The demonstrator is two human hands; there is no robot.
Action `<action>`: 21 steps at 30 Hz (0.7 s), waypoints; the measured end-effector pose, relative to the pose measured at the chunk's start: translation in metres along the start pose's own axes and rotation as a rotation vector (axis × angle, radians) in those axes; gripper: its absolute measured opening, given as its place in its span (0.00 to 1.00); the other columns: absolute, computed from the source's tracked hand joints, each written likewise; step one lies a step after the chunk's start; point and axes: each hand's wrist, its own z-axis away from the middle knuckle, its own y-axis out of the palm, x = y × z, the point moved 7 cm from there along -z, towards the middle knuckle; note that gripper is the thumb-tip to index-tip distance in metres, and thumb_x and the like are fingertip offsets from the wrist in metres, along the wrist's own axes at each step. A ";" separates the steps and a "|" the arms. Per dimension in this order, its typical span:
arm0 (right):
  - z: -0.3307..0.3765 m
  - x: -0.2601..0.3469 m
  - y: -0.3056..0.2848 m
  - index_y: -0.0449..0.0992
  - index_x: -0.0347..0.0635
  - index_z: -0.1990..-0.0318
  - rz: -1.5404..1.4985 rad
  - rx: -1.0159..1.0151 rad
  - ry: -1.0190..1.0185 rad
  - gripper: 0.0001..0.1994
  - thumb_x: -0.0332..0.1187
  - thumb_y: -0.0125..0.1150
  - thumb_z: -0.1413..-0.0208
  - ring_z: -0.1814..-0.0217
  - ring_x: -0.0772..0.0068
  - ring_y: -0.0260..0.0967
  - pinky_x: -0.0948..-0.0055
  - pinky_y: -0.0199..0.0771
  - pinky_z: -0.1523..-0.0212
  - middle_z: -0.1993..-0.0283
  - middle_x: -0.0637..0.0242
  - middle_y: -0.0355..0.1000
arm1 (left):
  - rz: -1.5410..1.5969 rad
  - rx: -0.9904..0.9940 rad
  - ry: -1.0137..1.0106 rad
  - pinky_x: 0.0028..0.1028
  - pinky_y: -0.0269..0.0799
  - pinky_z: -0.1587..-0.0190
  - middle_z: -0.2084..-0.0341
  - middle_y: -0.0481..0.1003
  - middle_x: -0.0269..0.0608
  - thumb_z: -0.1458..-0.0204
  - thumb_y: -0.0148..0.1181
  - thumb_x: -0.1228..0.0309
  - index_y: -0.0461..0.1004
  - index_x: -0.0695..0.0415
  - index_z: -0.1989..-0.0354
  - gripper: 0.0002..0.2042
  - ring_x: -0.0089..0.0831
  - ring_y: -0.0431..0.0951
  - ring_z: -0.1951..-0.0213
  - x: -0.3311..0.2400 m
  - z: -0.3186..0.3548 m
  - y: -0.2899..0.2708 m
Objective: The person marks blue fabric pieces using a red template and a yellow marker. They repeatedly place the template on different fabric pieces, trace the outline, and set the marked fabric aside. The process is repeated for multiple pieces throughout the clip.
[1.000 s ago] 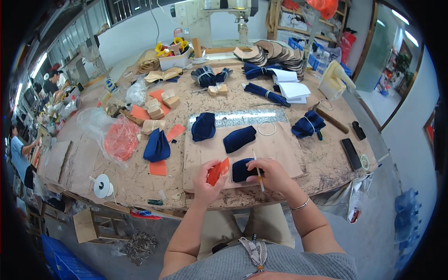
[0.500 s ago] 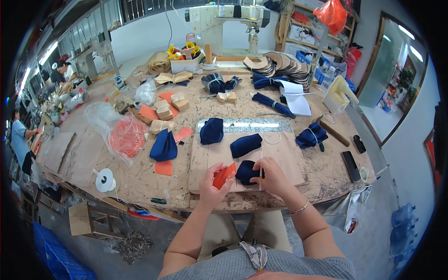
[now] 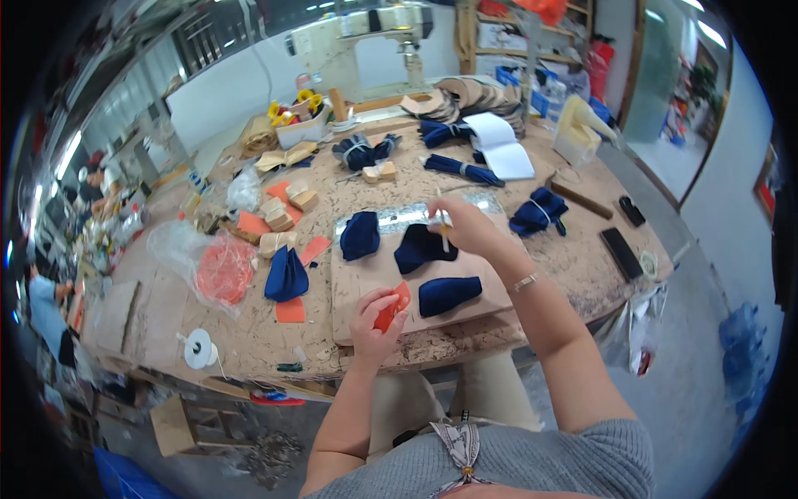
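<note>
My left hand (image 3: 372,323) holds a small orange-red piece (image 3: 392,311) at the near edge of a tan work board (image 3: 366,279). My right hand (image 3: 461,224) is raised over the far side of the board, gripping a thin white brush-like tool (image 3: 441,221) that points up and down. Three dark blue fabric pieces lie on the board: one at its far left (image 3: 360,234), one just under my right hand (image 3: 420,248), and one near the front (image 3: 449,294).
A clear bag of orange material (image 3: 223,269), another blue piece (image 3: 286,274), orange scraps (image 3: 291,310) and a white spool (image 3: 199,348) lie left. Blue bundles (image 3: 537,209), an open booklet (image 3: 499,143), a phone (image 3: 620,253) and a sewing machine (image 3: 366,37) sit further back and right. People work at far left.
My right hand has lifted off the front blue piece and moved away to the far side of the board with the tool. My left hand still holds the orange piece.
</note>
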 end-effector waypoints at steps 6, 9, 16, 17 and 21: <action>0.047 -0.025 -0.010 0.74 0.40 0.62 -0.157 -0.179 0.101 0.05 0.30 0.62 0.42 0.60 0.50 0.75 0.61 0.72 0.58 0.65 0.55 0.77 | -0.053 0.076 0.028 0.35 0.73 0.48 0.53 0.75 0.45 0.57 0.72 0.77 0.79 0.57 0.60 0.14 0.40 0.77 0.51 -0.017 -0.009 0.008; 0.109 -0.036 -0.016 0.74 0.38 0.62 -0.144 -0.224 0.229 0.05 0.30 0.61 0.42 0.60 0.50 0.74 0.60 0.72 0.59 0.66 0.54 0.76 | -0.059 0.219 0.080 0.35 0.73 0.49 0.53 0.75 0.45 0.58 0.73 0.73 0.79 0.56 0.60 0.14 0.42 0.76 0.52 -0.043 -0.028 0.038; 0.164 -0.044 -0.010 0.75 0.39 0.63 0.053 -0.296 0.217 0.04 0.27 0.62 0.45 0.57 0.52 0.72 0.60 0.72 0.55 0.64 0.58 0.75 | -0.162 0.469 0.146 0.36 0.74 0.52 0.57 0.76 0.44 0.58 0.73 0.70 0.80 0.56 0.63 0.13 0.43 0.77 0.55 -0.041 -0.047 0.117; 0.164 -0.041 -0.012 0.75 0.40 0.63 0.052 -0.293 0.208 0.04 0.26 0.63 0.45 0.56 0.53 0.72 0.61 0.72 0.55 0.63 0.58 0.75 | -0.184 0.487 0.145 0.36 0.74 0.52 0.57 0.76 0.44 0.58 0.73 0.70 0.80 0.56 0.63 0.13 0.43 0.76 0.55 -0.039 -0.047 0.120; 0.166 -0.042 -0.009 0.75 0.40 0.63 0.076 -0.310 0.136 0.04 0.27 0.63 0.45 0.54 0.53 0.73 0.62 0.73 0.54 0.61 0.58 0.76 | -0.188 0.507 0.166 0.36 0.75 0.52 0.57 0.76 0.43 0.59 0.73 0.70 0.80 0.56 0.63 0.14 0.41 0.76 0.54 -0.035 -0.044 0.124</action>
